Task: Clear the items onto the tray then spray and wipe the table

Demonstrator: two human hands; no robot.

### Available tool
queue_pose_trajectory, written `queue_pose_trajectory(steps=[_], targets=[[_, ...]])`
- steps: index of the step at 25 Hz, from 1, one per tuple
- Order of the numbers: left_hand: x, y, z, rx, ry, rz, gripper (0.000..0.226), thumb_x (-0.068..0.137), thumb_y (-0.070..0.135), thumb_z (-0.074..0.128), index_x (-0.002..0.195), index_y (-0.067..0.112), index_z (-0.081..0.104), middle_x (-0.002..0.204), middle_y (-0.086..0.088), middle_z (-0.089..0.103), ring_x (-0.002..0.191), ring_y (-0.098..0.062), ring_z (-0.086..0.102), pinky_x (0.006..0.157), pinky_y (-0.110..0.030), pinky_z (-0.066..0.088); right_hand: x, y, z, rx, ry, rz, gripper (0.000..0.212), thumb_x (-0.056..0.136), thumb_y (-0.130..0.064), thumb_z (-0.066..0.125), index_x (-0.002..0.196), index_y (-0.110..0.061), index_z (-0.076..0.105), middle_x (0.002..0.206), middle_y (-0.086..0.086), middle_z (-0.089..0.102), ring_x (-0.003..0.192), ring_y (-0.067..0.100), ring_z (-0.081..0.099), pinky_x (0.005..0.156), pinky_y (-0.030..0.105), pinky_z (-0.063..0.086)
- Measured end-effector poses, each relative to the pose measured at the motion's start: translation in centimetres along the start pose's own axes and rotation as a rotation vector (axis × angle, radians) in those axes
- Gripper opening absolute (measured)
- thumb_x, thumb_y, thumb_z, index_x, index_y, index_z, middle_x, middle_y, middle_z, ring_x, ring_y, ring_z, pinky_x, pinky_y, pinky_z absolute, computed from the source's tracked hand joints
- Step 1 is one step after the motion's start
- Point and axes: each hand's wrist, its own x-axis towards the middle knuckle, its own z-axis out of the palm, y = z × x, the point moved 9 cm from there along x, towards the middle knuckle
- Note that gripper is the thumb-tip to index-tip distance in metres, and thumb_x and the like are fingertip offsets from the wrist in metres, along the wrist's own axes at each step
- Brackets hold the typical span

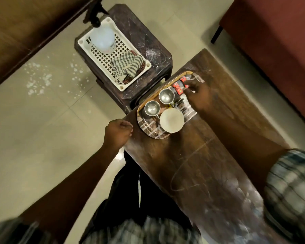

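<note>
Right grip (197, 92) pinching red sachet (184, 81) over tray (148, 128), L fist (117, 132) closed, empty, 2 steel cups (152, 107), white bowl (172, 120)

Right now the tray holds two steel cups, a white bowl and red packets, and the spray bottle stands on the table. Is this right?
Not quite. The head view shows the spray bottle standing in the white basket on the stool, not on the table. The rest is right.

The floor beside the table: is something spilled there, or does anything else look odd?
Yes. White specks and splashes are scattered over the tiled floor, left of the stool; they look like spilled powder or dried spray. The table top also shows whitish smears and scratches. The tray overhangs the table's edge slightly.
</note>
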Motion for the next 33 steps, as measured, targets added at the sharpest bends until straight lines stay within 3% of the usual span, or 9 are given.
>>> queue_pose_trajectory(steps=[3, 5, 12, 19, 23, 27, 30, 32, 33], targets=[[-3.7, 3.3, -3.9, 0.067, 0.016, 0.123, 0.027, 0.075, 0.032, 0.069, 0.095, 0.018, 0.081, 0.094, -0.002, 0.083, 0.092, -0.023, 0.078, 0.086, -0.031, 0.063, -6.6, -2.7, 2.0, 0.128, 0.025, 0.037, 0.032, 0.096, -0.014, 0.065, 0.127, -0.017, 0.076, 0.125, 0.003, 0.077, 0.110, 0.019, 0.071, 0.102, 0.042, 0.056], [-5.4, 5.1, -6.4, 0.141, 0.016, 0.203, 0.023, 0.085, 0.024, 0.073, 0.104, 0.014, 0.080, 0.099, 0.000, 0.081, 0.094, -0.019, 0.074, 0.074, -0.017, 0.052, -10.3, -3.7, 3.5, 0.220, 0.028, 0.097, 0.026, 0.095, -0.009, 0.068, 0.119, -0.017, 0.077, 0.114, 0.001, 0.077, 0.101, 0.017, 0.072, 0.097, 0.039, 0.058], [-2.5, 11.4, -17.3, 0.137, 0.060, 0.392, 0.026, 0.094, 0.019, 0.075, 0.119, 0.010, 0.077, 0.108, -0.001, 0.076, 0.104, -0.018, 0.071, 0.089, -0.023, 0.046, -15.0, -9.7, 9.0, 0.338, 0.099, 0.180, 0.013, 0.092, -0.025, 0.076, 0.090, -0.038, 0.076, 0.098, 0.000, 0.082, 0.084, 0.020, 0.075, 0.091, 0.048, 0.060], [3.8, 15.7, -26.5, 0.122, -0.020, 0.518, 0.039, 0.095, 0.022, 0.079, 0.130, 0.011, 0.068, 0.121, -0.002, 0.072, 0.109, -0.017, 0.068, 0.098, -0.032, 0.054, -14.4, -13.9, 14.2, 0.384, 0.245, 0.340, 0.027, 0.086, -0.031, 0.077, 0.110, -0.021, 0.076, 0.100, 0.007, 0.079, 0.090, 0.026, 0.075, 0.096, 0.054, 0.062], [6.9, 19.7, -27.6, 0.224, -0.066, 0.595, 0.054, 0.093, 0.030, 0.081, 0.140, 0.014, 0.059, 0.135, -0.004, 0.069, 0.121, -0.021, 0.065, 0.098, -0.029, 0.048, -12.1, -16.3, 16.2, 0.461, 0.256, 0.395, 0.032, 0.097, -0.019, 0.077, 0.127, -0.007, 0.071, 0.113, 0.006, 0.075, 0.097, 0.018, 0.071, 0.088, 0.036, 0.061], [10.5, 24.5, -25.2, 0.267, -0.120, 0.652, 0.060, 0.094, 0.029, 0.081, 0.146, 0.013, 0.054, 0.145, -0.006, 0.066, 0.128, -0.019, 0.063, 0.099, -0.024, 0.046, -7.1, -16.9, 17.1, 0.538, 0.303, 0.444, 0.036, 0.094, -0.024, 0.082, 0.124, -0.007, 0.068, 0.107, 0.008, 0.077, 0.076, 0.019, 0.073, 0.067, 0.030, 0.059], [13.3, 26.9, -22.8, 0.355, -0.156, 0.758, 0.066, 0.093, 0.033, 0.082, 0.149, 0.017, 0.054, 0.145, -0.002, 0.067, 0.127, -0.016, 0.065, 0.108, -0.034, 0.053, -3.5, -16.4, 17.2, 0.539, 0.336, 0.500, 0.046, 0.096, -0.028, 0.079, 0.135, -0.007, 0.064, 0.118, 0.005, 0.075, 0.067, 0.006, 0.066, 0.055, 0.015, 0.055], [15.4, 27.3, -21.2, 0.416, -0.196, 0.815, 0.073, 0.090, 0.036, 0.084, 0.154, 0.022, 0.050, 0.147, -0.001, 0.064, 0.131, -0.018, 0.064, 0.111, -0.041, 0.054, -1.6, -15.9, 17.5, 0.513, 0.359, 0.528, 0.056, 0.096, -0.033, 0.079, 0.143, -0.011, 0.057, 0.127, 0.002, 0.070, 0.082, 0.010, 0.070, 0.067, 0.013, 0.058], [16.8, 27.2, -20.3, 0.451, -0.217, 0.820, 0.079, 0.088, 0.036, 0.085, 0.156, 0.022, 0.047, 0.150, -0.001, 0.061, 0.134, -0.019, 0.061, 0.112, -0.041, 0.053, -0.7, -15.7, 18.0, 0.492, 0.368, 0.559, 0.064, 0.093, -0.037, 0.080, 0.147, -0.014, 0.054, 0.130, 0.004, 0.070, 0.095, 0.019, 0.074, 0.083, 0.025, 0.062]])
